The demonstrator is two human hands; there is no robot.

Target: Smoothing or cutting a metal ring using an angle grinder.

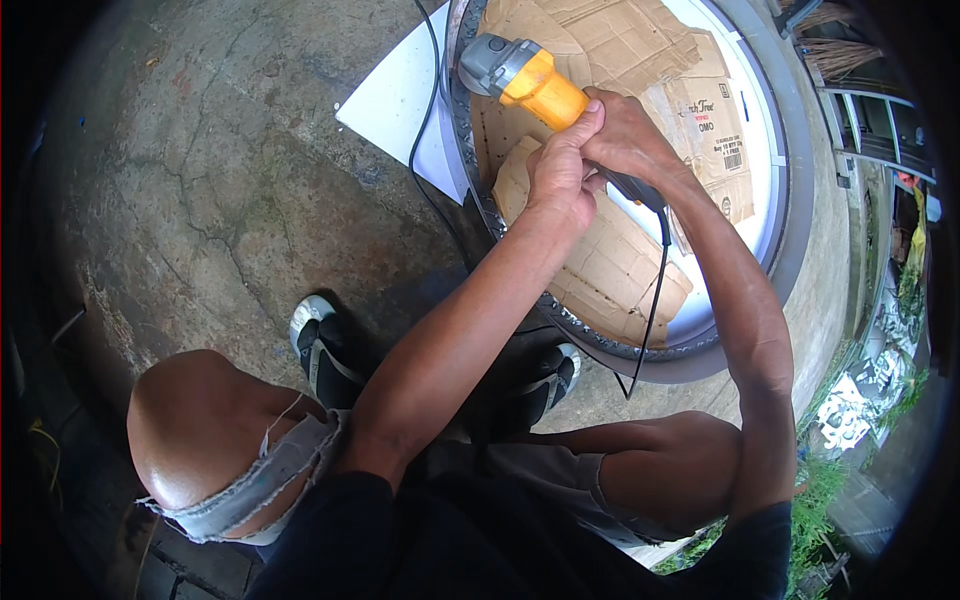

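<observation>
A yellow angle grinder [540, 88] with a grey metal head is held at an angle over a large round dark-rimmed piece [780, 200]. Wrapped round the grinder's body is my left hand [566, 172], its thumb lying along the casing. My right hand [632, 138] grips the body just beside it, the two hands touching. A black power cord [655, 290] hangs from the tool's rear end. Beneath the grinder, pieces of brown cardboard [620, 270] cover much of the white surface inside the rim. The disc of the grinder cannot be made out.
A white sheet [395, 105] lies under the left of the round piece, on cracked concrete floor [200, 190]. Another black cable [437, 50] crosses it toward my shoes [325, 345]. At the right are a metal frame [870, 125], brooms [838, 55] and crumpled silvery scraps [845, 410].
</observation>
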